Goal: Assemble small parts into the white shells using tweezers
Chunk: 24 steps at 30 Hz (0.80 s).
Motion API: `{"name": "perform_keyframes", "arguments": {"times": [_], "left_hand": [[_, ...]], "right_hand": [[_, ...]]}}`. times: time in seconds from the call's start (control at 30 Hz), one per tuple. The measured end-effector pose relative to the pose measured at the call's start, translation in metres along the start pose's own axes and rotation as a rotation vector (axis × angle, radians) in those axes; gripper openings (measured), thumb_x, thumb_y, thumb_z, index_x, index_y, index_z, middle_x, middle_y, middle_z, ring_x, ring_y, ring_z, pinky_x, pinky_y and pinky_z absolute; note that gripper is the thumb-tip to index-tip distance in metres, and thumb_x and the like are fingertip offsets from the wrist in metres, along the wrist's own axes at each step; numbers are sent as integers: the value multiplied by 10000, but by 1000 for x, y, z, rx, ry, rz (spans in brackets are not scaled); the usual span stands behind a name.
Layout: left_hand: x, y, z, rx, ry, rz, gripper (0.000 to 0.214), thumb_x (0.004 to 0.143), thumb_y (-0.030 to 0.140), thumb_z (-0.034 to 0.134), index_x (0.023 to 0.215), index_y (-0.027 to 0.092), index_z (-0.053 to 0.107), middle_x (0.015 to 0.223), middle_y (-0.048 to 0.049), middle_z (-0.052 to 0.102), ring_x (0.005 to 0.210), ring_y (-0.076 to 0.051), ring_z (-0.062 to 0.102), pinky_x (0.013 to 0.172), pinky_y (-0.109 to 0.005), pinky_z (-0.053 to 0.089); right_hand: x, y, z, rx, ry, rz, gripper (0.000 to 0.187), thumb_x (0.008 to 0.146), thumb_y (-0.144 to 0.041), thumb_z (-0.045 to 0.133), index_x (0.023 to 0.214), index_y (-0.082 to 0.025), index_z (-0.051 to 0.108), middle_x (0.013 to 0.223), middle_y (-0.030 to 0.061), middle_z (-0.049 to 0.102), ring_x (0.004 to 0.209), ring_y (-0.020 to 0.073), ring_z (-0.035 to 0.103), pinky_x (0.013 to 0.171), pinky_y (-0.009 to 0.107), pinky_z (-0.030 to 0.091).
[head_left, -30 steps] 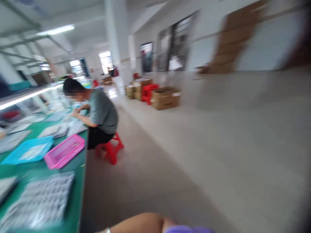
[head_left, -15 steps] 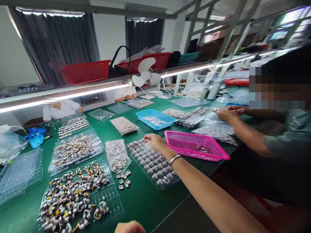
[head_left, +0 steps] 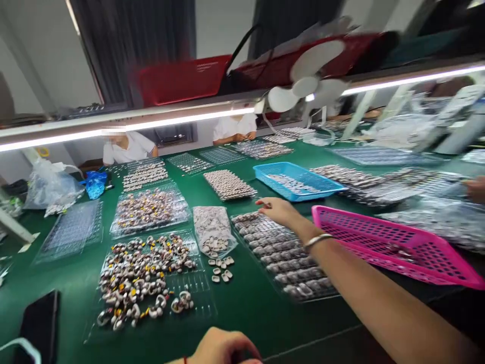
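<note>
My right hand (head_left: pixel 278 211), with a silver bangle on its wrist, reaches over the far end of a clear tray (head_left: pixel 288 260) filled with rows of small grey-beige pieces. Its thumb and fingers come together; what is between them, if anything, is too small to name. At the bottom edge my left hand (head_left: pixel 223 346) is curled and partly cut off, and its fingertips are hidden. Left of the tray lies a plastic bag (head_left: pixel 213 227) of small beige shells, with several loose shells (head_left: pixel 222 268) in front of it. A pink basket (head_left: pixel 379 247) stands right of my right hand.
Trays of small curved parts with yellow bits (head_left: pixel 142 278) lie at left, near a black phone (head_left: pixel 40 323). A blue basket (head_left: pixel 297 182) and more filled trays (head_left: pixel 229 185) stand farther back. Co-workers sit across the table; another person's hand (head_left: pixel 475 189) shows at right.
The view has turned left, so the table's contents sit farther right and the phone has come into sight. More of my left hand shows. My right hand stays over the tray's far end.
</note>
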<state>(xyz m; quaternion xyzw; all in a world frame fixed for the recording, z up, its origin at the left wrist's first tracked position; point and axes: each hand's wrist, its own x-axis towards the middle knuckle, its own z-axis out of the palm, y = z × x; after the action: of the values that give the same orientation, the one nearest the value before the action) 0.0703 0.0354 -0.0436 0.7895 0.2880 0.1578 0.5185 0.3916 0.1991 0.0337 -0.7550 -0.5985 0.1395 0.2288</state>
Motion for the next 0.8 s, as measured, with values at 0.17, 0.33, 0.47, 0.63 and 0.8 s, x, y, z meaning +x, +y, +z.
{"name": "perform_keyframes", "arguments": {"times": [0.17, 0.33, 0.47, 0.63, 0.8], "left_hand": [[-7, 17, 1, 121, 34, 0, 225, 813, 386, 670, 877, 194, 768, 479, 56, 442, 467, -96, 417, 447, -193, 291], [-5, 7, 8, 225, -31, 75, 151, 807, 343, 711, 850, 203, 750, 618, 28, 656, 559, -114, 572, 489, -177, 366], [-4, 1, 16, 348, -66, 142, 134, 792, 351, 726, 799, 218, 737, 670, 14, 713, 636, -157, 643, 501, -203, 389], [-35, 14, 7, 392, 67, 225, 94, 782, 298, 730, 728, 221, 724, 594, 16, 675, 601, -165, 638, 492, -221, 402], [-83, 19, -31, 346, 475, 0, 142, 863, 250, 617, 796, 190, 727, 690, -38, 680, 615, -160, 607, 573, -244, 444]], "right_hand": [[-76, -51, 38, 57, -137, -265, 129, 961, -238, 549, 1039, -198, 643, 1013, 62, 650, 834, 170, 620, 777, 336, 532], [-157, -125, 98, 165, -436, -620, 243, 860, -151, 582, 1059, -235, 694, 1001, 64, 642, 894, 212, 629, 823, 317, 493], [-167, -148, 123, 170, -529, -667, 296, 901, -196, 499, 1138, -222, 674, 956, 76, 614, 789, 199, 614, 738, 306, 473], [-159, -140, 121, 227, -563, -661, 109, 814, -181, 573, 804, -203, 680, 833, 61, 617, 748, 215, 581, 690, 315, 438], [-171, -126, 112, 460, -500, -522, 150, 883, -337, 537, 883, -216, 626, 684, 8, 603, 631, 184, 536, 594, 292, 413]]}}
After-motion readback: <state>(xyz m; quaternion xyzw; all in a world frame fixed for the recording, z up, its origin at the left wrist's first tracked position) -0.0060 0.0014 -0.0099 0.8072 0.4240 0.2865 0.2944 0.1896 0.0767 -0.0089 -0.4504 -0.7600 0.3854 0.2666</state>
